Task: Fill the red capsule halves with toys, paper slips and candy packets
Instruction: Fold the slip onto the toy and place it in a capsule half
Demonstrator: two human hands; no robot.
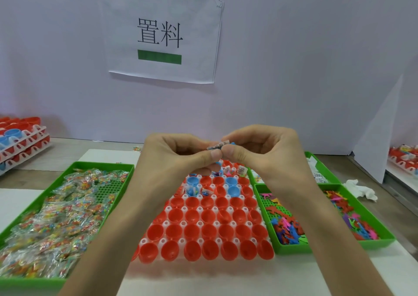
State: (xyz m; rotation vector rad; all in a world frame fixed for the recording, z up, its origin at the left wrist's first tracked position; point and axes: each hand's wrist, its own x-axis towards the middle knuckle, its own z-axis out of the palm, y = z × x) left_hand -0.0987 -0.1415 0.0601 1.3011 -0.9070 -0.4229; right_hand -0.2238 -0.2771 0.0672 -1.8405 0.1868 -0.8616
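Two hands — left (181,157), right (262,153) — pinch paper slip (219,146) | over far edge of capsule rack (144,241) | trays (106,165) flanking

Unreadable print on paper slip (218,146) pinched between left hand (178,157) and right hand (264,153). Far rows of capsule rack (183,223) hidden behind them. Candy tray (101,165) cropped at left edge.

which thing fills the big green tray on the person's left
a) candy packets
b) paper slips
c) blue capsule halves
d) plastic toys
a: the green tray on the left is heaped with clear candy packets, while the colourful toys lie over on the right side.
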